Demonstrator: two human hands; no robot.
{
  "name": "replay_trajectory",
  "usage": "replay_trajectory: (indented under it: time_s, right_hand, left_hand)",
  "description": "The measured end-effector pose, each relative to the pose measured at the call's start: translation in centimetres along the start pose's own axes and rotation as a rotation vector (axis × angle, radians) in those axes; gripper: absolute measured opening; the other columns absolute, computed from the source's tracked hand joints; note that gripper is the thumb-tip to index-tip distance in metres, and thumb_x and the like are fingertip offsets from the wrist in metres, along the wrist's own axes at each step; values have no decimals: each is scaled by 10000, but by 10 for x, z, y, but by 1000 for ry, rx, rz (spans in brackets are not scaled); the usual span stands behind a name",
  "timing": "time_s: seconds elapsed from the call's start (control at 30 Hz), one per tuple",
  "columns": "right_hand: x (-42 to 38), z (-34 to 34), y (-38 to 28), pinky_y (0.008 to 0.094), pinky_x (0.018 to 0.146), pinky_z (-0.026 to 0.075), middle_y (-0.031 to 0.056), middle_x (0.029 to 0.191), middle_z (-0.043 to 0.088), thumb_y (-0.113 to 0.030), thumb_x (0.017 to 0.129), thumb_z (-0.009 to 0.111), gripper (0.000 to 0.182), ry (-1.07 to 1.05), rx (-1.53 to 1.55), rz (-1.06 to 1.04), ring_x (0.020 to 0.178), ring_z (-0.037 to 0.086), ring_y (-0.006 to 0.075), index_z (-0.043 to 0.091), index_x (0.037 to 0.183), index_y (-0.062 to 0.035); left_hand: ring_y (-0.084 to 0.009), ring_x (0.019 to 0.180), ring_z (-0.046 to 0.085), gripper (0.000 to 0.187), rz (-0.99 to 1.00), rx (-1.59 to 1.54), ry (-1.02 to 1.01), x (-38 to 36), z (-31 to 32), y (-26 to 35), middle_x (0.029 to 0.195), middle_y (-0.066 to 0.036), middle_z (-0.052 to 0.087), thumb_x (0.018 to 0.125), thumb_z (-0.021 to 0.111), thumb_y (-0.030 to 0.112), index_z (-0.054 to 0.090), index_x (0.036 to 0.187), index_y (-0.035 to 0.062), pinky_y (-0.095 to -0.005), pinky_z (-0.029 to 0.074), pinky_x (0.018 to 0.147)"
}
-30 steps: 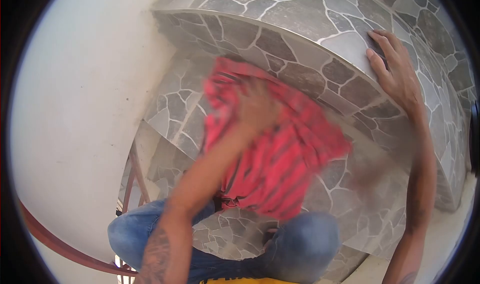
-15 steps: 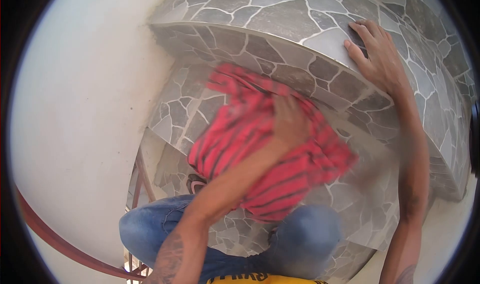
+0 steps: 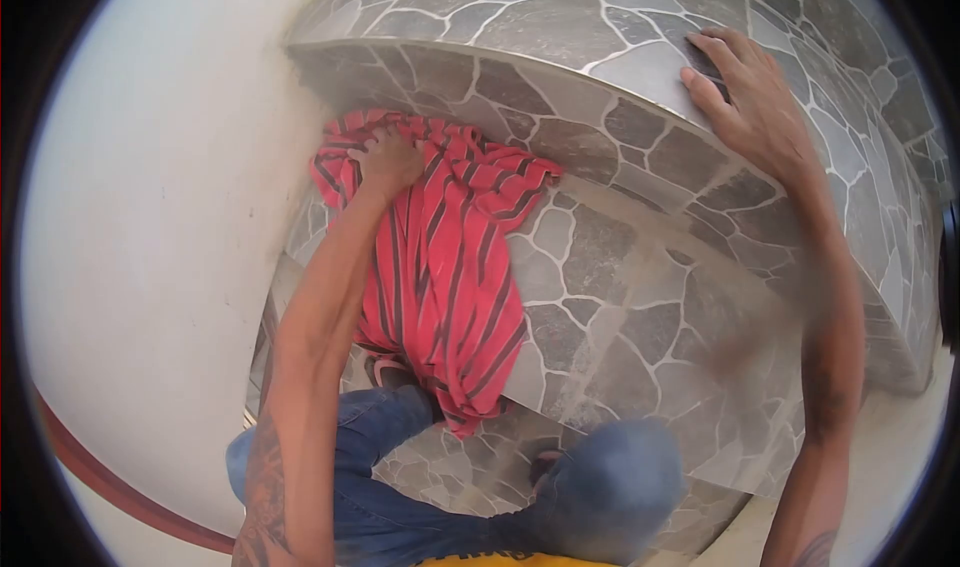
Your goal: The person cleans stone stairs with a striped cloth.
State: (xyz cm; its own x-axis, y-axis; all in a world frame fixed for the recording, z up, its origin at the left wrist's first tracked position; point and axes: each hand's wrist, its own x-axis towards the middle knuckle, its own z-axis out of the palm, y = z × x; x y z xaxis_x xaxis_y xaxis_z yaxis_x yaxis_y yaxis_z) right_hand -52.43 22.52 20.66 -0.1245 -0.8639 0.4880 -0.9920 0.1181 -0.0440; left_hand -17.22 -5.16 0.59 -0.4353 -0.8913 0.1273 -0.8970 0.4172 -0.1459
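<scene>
Striped cloth (image 3: pixel 440 277) on lower step (image 3: pixel 595 257) | our left grip (image 3: pixel 391 160) curled on its far end, clutch unclear | our right grip (image 3: pixel 757 107) spread on upper step (image 3: pixel 545 25) | we judge it light, limp; hold bunched folds

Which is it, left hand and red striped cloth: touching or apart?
Touching. The head view shows the left hand lying on the red striped cloth, fabric bunched around it.

Bright, soft light — edges bowed, corners black.
</scene>
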Motion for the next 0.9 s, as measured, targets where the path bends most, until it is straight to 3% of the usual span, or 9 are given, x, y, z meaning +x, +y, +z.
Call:
replay_trajectory:
  time_s: [0.03, 0.1, 0.17, 0.27, 0.4, 0.57, 0.7, 0.8, 0.9]
  right_hand:
    - [1, 1, -1, 462, 1095, 395, 214, 1312, 618, -440, 988, 540, 561, 12, -2, 2, 1245, 559, 386, 633, 1294, 22]
    - [1, 4, 2, 466, 1083, 401, 221, 1301, 621, -441, 986, 542, 555, 29, -21, 4, 1228, 569, 388, 638, 1284, 18]
    - [2, 9, 3, 467, 1072, 407, 226, 1291, 624, -432, 986, 548, 540, 43, -52, -11, 1213, 578, 390, 642, 1274, 16]
    - [5, 9, 6, 469, 1067, 409, 221, 1287, 626, -425, 985, 558, 539, 49, -62, -57, 1208, 581, 395, 639, 1285, 15]
    - [3, 4, 9, 464, 1078, 408, 220, 1305, 617, -418, 985, 568, 540, 40, -50, -69, 1229, 569, 397, 634, 1302, 13]
    - [-2, -1, 4, 458, 1093, 408, 200, 1329, 610, -407, 986, 565, 536, -5, 35, -23, 1262, 551, 395, 632, 1311, 13]
    - [-3, -1, 5, 459, 1095, 407, 192, 1331, 616, -416, 989, 548, 542, -10, 32, -32, 1259, 554, 395, 636, 1307, 14]
    - [-3, 3, 7, 459, 1095, 403, 205, 1327, 617, -424, 990, 538, 548, 14, 8, -34, 1249, 561, 393, 641, 1302, 13]
    - [1, 5, 2, 459, 1095, 397, 221, 1316, 618, -429, 991, 536, 552, 29, -17, -19, 1240, 567, 390, 642, 1300, 16]
  left_hand:
    - [-480, 1276, 530, 755, -9, -3, -42, 7, -2, 1, 1331, -331, 564, 938, 509, 551, 575, 1311, -102, -720, 327, 1067]
    - [-484, 1162, 565, 688, 143, 24, 166, -7, 19, 42, 1230, -341, 589, 920, 537, 503, 632, 1193, -122, -657, 374, 1025]
    - [-479, 1253, 551, 680, 224, 9, -30, -55, -33, 105, 1304, -335, 575, 968, 513, 495, 617, 1223, -127, -582, 389, 1098]
    - [-589, 1244, 498, 700, 384, -182, 268, -140, -24, 199, 1281, -400, 546, 906, 572, 434, 610, 1202, -200, -663, 312, 1144]
    - [-561, 1248, 496, 693, 544, -393, 138, -195, -79, 272, 1320, -382, 531, 873, 593, 417, 596, 1234, -174, -675, 307, 1147]
    - [-486, 1310, 490, 729, 538, -512, 222, -176, -51, 216, 1386, -335, 517, 887, 589, 417, 518, 1366, -128, -674, 290, 1160]
    - [-457, 1405, 436, 743, 318, -127, 224, -92, 0, 99, 1513, -309, 455, 993, 467, 476, 439, 1458, -103, -668, 257, 1179]
    - [-469, 1391, 442, 742, 75, -109, 170, -22, 11, 11, 1491, -307, 469, 970, 488, 500, 499, 1407, -99, -690, 273, 1154]
    - [-486, 1395, 436, 773, 60, -31, -47, -1, -3, 12, 1503, -331, 452, 976, 482, 513, 477, 1426, -115, -670, 270, 1166]
